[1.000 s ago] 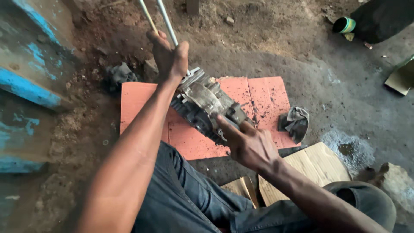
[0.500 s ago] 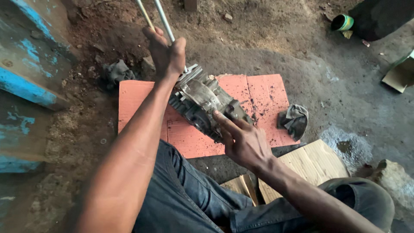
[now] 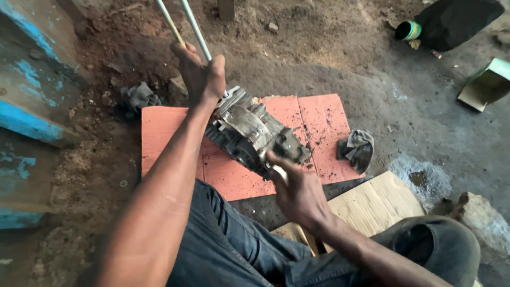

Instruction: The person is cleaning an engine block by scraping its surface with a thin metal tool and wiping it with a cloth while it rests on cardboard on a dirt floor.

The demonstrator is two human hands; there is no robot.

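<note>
Two bare hands work a grimy metal engine block (image 3: pixel 254 133) that lies tilted on a sheet of orange cardboard (image 3: pixel 319 119) spread over the dirt floor. The left hand (image 3: pixel 201 77), at about eleven o'clock from the block, has its fingers curled around two thin metal rods (image 3: pixel 192 26) that rise from the block's upper end toward twelve o'clock. The right hand (image 3: pixel 297 191), at five o'clock, presses against the block's lower end, fingers bent; whether they grip anything I cannot tell. A crumpled grey rag (image 3: pixel 357 150) lies at three o'clock on the cardboard's edge, another dark rag (image 3: pixel 139 96) at nine o'clock.
</note>
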